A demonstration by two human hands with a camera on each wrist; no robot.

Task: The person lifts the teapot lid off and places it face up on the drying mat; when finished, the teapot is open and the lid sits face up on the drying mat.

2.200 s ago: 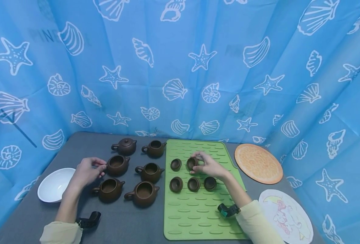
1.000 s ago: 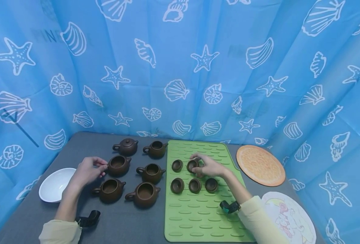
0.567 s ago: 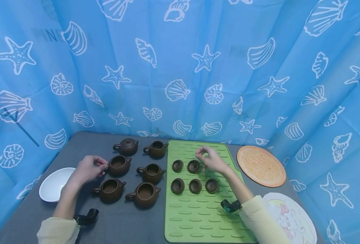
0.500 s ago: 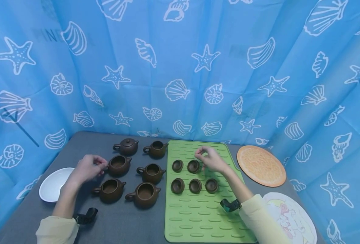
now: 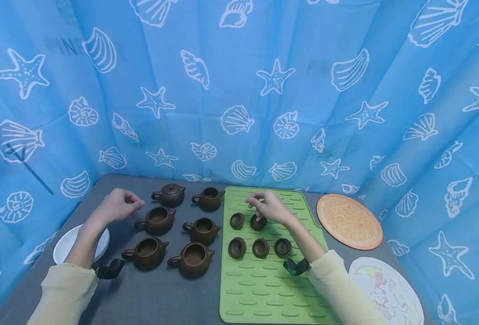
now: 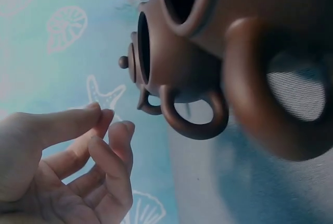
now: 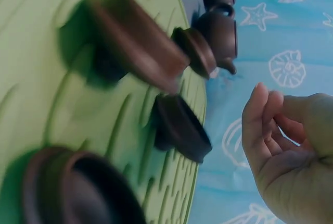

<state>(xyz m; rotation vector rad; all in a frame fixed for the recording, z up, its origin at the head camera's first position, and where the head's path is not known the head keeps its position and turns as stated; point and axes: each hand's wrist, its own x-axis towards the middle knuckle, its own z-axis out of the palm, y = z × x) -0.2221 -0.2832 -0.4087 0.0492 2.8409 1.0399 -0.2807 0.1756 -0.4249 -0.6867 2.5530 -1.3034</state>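
Observation:
My left hand [image 5: 117,207] hovers behind and left of an open brown teapot [image 5: 158,229], clear of its handle. In the left wrist view its fingers [image 6: 112,174] curl loosely around nothing. A teapot with its lid on [image 5: 172,196] stands at the back, and several lidless teapots stand near it. My right hand [image 5: 269,207] hangs above the green mat [image 5: 239,298], over an upturned teapot lid [image 5: 258,224] that it partly covers. In the right wrist view thumb and fingertips [image 7: 258,96] come together with nothing between them. Several other upturned lids [image 5: 260,248] lie on the mat.
A white bowl [image 5: 61,246] sits at the left edge, partly behind my left forearm. To the right of the mat lie an orange round placemat [image 5: 349,221] and a white round one with a cartoon print [image 5: 385,289]. A blue shell-print curtain [image 5: 239,90] surrounds the table.
My left hand has come off the teapot's handle and moved up and away. My right hand has let go of the back-row lid, lifted, then shifted left over it.

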